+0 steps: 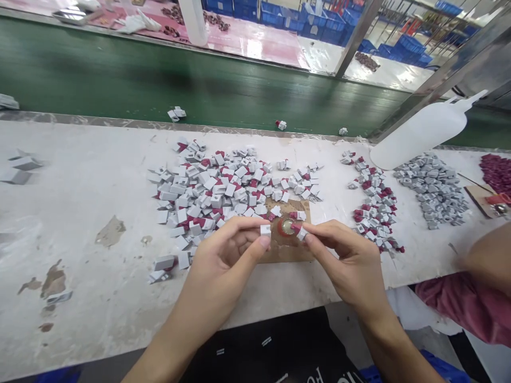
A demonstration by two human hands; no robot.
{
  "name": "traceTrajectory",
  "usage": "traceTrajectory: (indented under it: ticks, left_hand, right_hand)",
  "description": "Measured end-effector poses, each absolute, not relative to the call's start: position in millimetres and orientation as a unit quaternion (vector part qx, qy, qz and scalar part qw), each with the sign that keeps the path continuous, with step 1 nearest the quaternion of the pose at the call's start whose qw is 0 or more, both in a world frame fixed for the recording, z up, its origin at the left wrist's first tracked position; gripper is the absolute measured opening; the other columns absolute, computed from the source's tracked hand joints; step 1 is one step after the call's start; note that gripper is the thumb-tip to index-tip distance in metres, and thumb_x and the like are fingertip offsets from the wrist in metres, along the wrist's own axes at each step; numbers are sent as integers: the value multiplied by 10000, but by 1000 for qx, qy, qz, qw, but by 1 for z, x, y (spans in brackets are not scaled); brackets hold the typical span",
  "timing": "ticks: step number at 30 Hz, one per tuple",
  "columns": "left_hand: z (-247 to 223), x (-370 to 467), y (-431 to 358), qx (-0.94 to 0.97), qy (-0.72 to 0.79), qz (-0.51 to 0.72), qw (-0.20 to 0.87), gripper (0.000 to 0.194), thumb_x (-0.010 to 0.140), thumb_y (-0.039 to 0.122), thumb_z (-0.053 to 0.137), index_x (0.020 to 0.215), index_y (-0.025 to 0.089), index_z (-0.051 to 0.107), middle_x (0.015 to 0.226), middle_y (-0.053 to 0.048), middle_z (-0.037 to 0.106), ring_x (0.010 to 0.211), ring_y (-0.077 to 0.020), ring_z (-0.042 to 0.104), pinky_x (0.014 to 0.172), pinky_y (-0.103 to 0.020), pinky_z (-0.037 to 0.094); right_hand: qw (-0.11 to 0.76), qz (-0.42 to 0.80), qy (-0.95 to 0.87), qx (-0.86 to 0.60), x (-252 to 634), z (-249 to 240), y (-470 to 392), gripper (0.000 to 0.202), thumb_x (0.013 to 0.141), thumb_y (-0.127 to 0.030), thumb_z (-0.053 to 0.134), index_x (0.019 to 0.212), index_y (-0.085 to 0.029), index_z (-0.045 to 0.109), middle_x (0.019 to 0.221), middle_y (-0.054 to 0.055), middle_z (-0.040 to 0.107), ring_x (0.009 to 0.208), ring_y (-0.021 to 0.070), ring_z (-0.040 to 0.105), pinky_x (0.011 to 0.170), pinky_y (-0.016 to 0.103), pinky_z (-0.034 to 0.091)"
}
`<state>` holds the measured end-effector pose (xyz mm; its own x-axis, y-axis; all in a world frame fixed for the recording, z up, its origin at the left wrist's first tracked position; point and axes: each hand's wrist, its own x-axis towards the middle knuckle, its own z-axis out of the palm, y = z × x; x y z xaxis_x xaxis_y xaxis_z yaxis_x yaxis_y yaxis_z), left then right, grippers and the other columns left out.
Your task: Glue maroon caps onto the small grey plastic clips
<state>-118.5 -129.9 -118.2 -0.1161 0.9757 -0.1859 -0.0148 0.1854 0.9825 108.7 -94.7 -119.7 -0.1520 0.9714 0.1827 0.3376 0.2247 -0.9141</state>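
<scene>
My left hand (235,250) pinches a small light-grey plastic block (265,230) between thumb and forefinger. Facing it, my right hand (345,252) grips a small grey and maroon plastic part (301,233), its maroon end turned toward the left hand. The two pieces are apart. Beneath them lies a brown cardboard piece (287,252) bearing a small round red-rimmed dish (286,227). Behind my left hand spreads a large pile of grey blocks with maroon bits (215,191). Right of my right hand runs a heap of smaller grey-maroon parts (373,199).
A white squeeze bottle (419,130) leans near a grey parts pile (433,186) and a maroon pile (497,173). Behind the white table (99,298) runs a green conveyor belt (120,74) with a few parts. Another person's arm (489,255) is at the right.
</scene>
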Motion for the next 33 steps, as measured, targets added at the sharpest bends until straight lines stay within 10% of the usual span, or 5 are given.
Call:
traceTrajectory:
  ticks: [9,27,33]
  left_hand:
    - [-118,-96,-116,383,487,497,607,212,1071,420,860,1196,250,835,1142,-58,906,1010,-204,882,904,-266,750]
    - [-106,-105,-122,465,517,464,548,120,1102,370,757,1146,298,843,1290,-59,857,1134,-256,859,998,-366,746]
    - [-86,-151,-99,496,605,455,426,319,1028,485,837,1281,291,822,1007,-50,849,905,-251,829,754,-332,709]
  right_hand:
    - [480,571,-505,-434,110,-133,-97,172,1089,-342,883,1238,-391,955,1212,25,919,1124,255,877,1015,412,739]
    - [402,550,-614,-399,105,-102,-80,222,1058,-237,860,1181,-382,974,1043,43,893,924,200,822,742,291,670]
    - [279,515,-709,-393,68,-74,8,254,1088,-371,836,1309,-284,929,1067,44,905,801,206,819,741,363,704]
